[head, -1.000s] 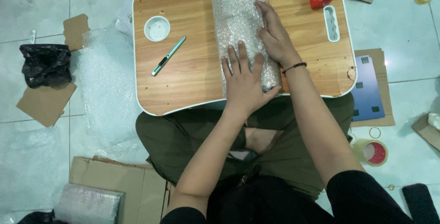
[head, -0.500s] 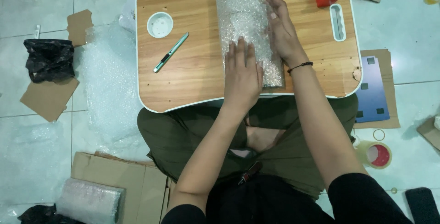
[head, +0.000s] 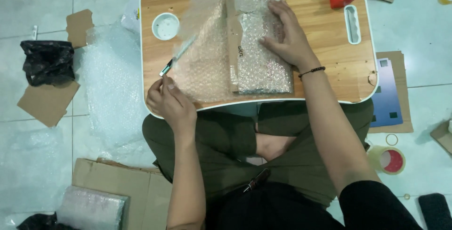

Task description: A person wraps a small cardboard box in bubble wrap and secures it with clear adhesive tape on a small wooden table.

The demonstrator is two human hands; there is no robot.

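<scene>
Head view: right hand [head: 288,37] lies flat, fingers spread, pressing the box [head: 261,46] onto the desk [head: 325,77]; the box's long axis runs away from the person. Left hand [head: 170,103] pinches the near-left corner of the loose wrap [head: 205,58] (flap open to the left of the box, over the pen [head: 178,56]), so the left is nearer the free edge.

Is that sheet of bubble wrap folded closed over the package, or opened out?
Opened out: the clear bubble wrap sheet spreads leftward, its corner pinched by the left hand.
</scene>
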